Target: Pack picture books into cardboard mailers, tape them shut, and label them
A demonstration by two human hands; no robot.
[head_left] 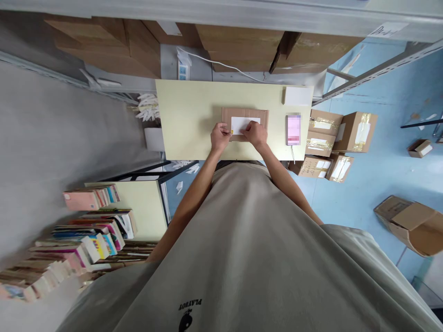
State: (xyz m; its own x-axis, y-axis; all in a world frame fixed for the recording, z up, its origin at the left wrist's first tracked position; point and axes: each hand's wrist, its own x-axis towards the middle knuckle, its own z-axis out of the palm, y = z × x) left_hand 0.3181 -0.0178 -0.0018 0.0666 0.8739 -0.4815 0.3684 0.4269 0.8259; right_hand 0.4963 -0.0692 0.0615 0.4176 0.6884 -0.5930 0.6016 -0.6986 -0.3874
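Observation:
A flat cardboard parcel [245, 112] lies on the pale yellow table in front of me. A white label [240, 123] rests on its top face. My left hand [220, 137] is at the parcel's near left edge, with curled fingers and the fingertips by the label's lower left corner. A small yellow mark shows at those fingertips; whether they grip anything is hidden. Over the label's right part, my right hand [256, 133] has its fingers bent together against the paper and covers its lower right corner.
On the table [190, 110], a phone [293, 130] with a cable and a white box [298, 96] sit at the right. Cardboard boxes [242, 48] fill the shelf behind. Taped boxes [355, 132] stand right of the table, stacked books [100, 230] at the lower left.

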